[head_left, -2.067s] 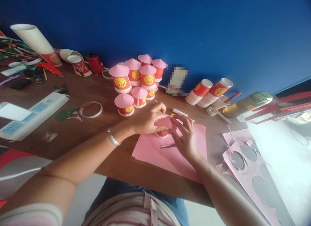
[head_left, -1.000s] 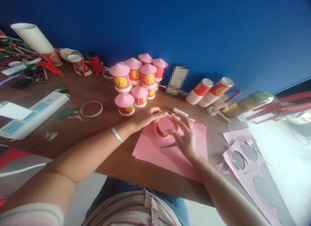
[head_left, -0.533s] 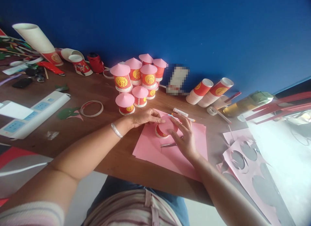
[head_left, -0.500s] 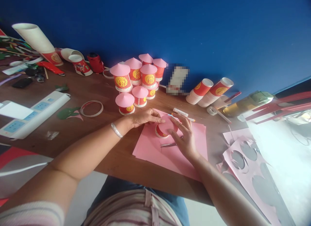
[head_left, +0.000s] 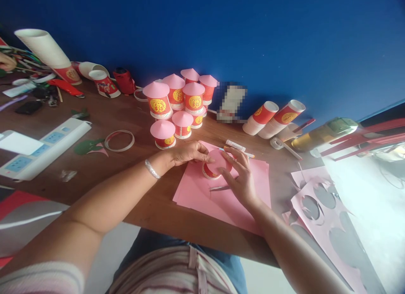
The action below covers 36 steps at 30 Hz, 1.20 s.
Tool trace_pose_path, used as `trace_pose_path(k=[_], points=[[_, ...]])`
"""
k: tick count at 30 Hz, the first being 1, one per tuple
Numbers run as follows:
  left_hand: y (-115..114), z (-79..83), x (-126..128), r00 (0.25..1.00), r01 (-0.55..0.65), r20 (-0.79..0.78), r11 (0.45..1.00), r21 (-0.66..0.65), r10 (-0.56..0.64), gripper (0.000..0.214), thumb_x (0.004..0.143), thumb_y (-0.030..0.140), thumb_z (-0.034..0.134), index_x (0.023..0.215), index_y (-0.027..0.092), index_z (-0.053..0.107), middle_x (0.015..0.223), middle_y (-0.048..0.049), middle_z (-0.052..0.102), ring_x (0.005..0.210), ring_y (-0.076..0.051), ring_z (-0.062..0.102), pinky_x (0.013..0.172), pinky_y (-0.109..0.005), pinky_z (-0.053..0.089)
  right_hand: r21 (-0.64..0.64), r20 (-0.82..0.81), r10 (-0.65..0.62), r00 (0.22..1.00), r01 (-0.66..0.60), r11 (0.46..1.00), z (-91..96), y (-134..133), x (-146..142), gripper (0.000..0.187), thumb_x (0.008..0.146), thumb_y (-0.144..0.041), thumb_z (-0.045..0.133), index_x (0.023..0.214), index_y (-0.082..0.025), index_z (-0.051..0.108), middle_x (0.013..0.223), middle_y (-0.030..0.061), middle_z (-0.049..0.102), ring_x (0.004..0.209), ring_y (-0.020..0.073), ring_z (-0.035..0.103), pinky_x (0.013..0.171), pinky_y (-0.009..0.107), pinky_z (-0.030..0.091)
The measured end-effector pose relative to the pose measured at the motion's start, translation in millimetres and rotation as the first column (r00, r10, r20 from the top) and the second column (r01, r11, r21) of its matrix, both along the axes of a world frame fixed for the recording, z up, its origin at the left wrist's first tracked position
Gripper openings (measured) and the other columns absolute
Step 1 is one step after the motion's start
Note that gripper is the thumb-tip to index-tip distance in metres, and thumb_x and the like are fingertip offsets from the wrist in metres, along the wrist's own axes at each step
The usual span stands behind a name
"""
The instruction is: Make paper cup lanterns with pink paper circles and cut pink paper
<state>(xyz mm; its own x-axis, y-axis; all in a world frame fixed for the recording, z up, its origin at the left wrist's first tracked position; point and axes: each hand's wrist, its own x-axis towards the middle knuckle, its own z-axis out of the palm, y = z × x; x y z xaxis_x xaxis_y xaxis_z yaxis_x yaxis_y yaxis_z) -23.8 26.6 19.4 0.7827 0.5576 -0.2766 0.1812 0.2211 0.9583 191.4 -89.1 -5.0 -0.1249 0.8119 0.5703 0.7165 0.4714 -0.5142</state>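
A pink paper cone (head_left: 219, 160) rests on top of a short red paper cup (head_left: 207, 172) with a white rim. From the left, my left hand (head_left: 191, 152) pinches the cone's edge, its fingers bent together. On the other side, my right hand (head_left: 239, 172) presses thumb and fingers around the cone. Beneath the cup lies a stack of pink paper sheets (head_left: 198, 197). The metal blades of a pair of scissors (head_left: 219, 188) show on the sheets, partly covered by my right hand.
Several finished pink-topped red cups (head_left: 163, 133) stand behind my left hand. A glue stick (head_left: 235, 145) and stacked cups (head_left: 265, 117) lie at the back right. Cut pink scraps (head_left: 308, 192) sit right, a power strip (head_left: 44, 148) left. Another person's hand (head_left: 6, 62) shows far left.
Both my hands and the cone on the cup stay nearly in place. Another person's hand has come into view at the far left edge.
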Motion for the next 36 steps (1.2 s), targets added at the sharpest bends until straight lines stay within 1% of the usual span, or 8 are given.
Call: trace_pose_path(k=[7, 12, 19, 22, 25, 30, 33, 36], points=[[1.1, -3.1, 0.0, 1.000, 0.006, 0.026, 1.000, -0.026, -0.005, 0.054, 0.063, 0.053, 0.095, 0.056, 0.015, 0.057, 0.059, 0.0042, 0.041, 0.057, -0.007, 0.033, 0.053, -0.025, 0.020, -0.034, -0.009, -0.006, 1.000, 0.006, 0.999, -0.5, -0.7, 0.4, 0.042, 0.101, -0.040, 0.067, 0.143, -0.036, 0.066, 0.142, 0.0092, 0.067, 0.135, 0.0328, 0.059, 0.110, 0.060, 0.053], [2.6, -6.7, 0.1, 0.999, 0.022, 0.037, 0.999, -0.025, -0.021, 0.052, 0.066, 0.053, 0.093, 0.059, 0.015, 0.059, 0.059, 0.0036, 0.042, 0.058, -0.008, 0.035, 0.054, -0.025, 0.022, -0.022, -0.018, 0.006, 1.000, -0.007, 1.000, -1.1, -0.4, 0.5, 0.042, 0.101, -0.038, 0.067, 0.143, -0.034, 0.067, 0.140, 0.0098, 0.067, 0.134, 0.0322, 0.059, 0.110, 0.058, 0.053], [1.0, 2.8, -2.4, 1.000, 0.003, 0.011, 1.000, 0.014, -0.003, 0.052, 0.064, 0.052, 0.094, 0.063, 0.016, 0.056, 0.063, 0.0048, 0.043, 0.059, -0.008, 0.035, 0.055, -0.024, 0.023, -0.014, -0.038, 0.005, 0.999, -0.006, 1.000, -1.5, 0.0, -0.3, 0.040, 0.101, -0.037, 0.069, 0.140, -0.033, 0.069, 0.138, 0.0097, 0.068, 0.132, 0.0315, 0.061, 0.107, 0.056, 0.056], [-1.1, 3.0, -0.9, 1.000, 0.028, 0.003, 0.997, 0.077, -0.028, 0.050, 0.063, 0.051, 0.095, 0.065, 0.015, 0.060, 0.066, 0.0037, 0.049, 0.063, -0.010, 0.041, 0.059, -0.024, 0.028, -0.013, -0.033, -0.004, 0.999, 0.003, 1.000, -0.6, 0.0, -0.8, 0.039, 0.101, -0.037, 0.068, 0.139, -0.033, 0.069, 0.137, 0.0100, 0.069, 0.132, 0.0316, 0.062, 0.107, 0.056, 0.056], [-2.0, -1.0, 1.3, 0.999, 0.040, 0.017, 0.995, 0.086, -0.042, 0.048, 0.064, 0.053, 0.095, 0.072, 0.015, 0.067, 0.073, 0.0015, 0.058, 0.069, -0.011, 0.048, 0.064, -0.026, 0.033, -0.022, -0.026, -0.005, 1.000, 0.004, 1.000, -0.2, -0.2, -0.7, 0.039, 0.101, -0.037, 0.068, 0.140, -0.034, 0.069, 0.138, 0.0097, 0.068, 0.132, 0.0316, 0.061, 0.108, 0.056, 0.055], [-0.5, -4.4, 1.7, 0.999, 0.048, -0.013, 0.996, 0.080, -0.047, 0.049, 0.064, 0.055, 0.093, 0.073, 0.015, 0.066, 0.071, 0.0022, 0.057, 0.068, -0.012, 0.047, 0.065, -0.027, 0.032, -0.012, -0.039, 0.002, 0.999, -0.003, 1.000, -1.0, -0.3, -0.1, 0.040, 0.101, -0.036, 0.069, 0.141, -0.034, 0.068, 0.138, 0.0092, 0.068, 0.132, 0.0313, 0.061, 0.107, 0.055, 0.056], [-0.9, 0.9, -0.4, 0.999, 0.026, -0.037, 0.989, 0.146, -0.021, 0.050, 0.064, 0.053, 0.093, 0.072, 0.017, 0.060, 0.073, 0.0033, 0.053, 0.071, -0.012, 0.045, 0.067, -0.028, 0.032, -0.010, -0.038, 0.001, 0.999, -0.001, 1.000, -0.8, -0.2, -0.3, 0.040, 0.101, -0.036, 0.069, 0.141, -0.035, 0.069, 0.138, 0.0092, 0.068, 0.132, 0.0313, 0.061, 0.107, 0.055, 0.056], [-4.6, 9.9, -2.2, 0.995, -0.052, -0.069, 0.963, 0.263, 0.073, 0.054, 0.063, 0.053, 0.094, 0.079, 0.019, 0.055, 0.079, 0.0042, 0.050, 0.074, -0.013, 0.043, 0.069, -0.028, 0.033, -0.008, -0.037, 0.001, 0.999, -0.001, 1.000, 0.0, -0.4, -0.7, 0.040, 0.101, -0.035, 0.070, 0.141, -0.035, 0.069, 0.138, 0.0093, 0.068, 0.133, 0.0311, 0.060, 0.108, 0.054, 0.056]])
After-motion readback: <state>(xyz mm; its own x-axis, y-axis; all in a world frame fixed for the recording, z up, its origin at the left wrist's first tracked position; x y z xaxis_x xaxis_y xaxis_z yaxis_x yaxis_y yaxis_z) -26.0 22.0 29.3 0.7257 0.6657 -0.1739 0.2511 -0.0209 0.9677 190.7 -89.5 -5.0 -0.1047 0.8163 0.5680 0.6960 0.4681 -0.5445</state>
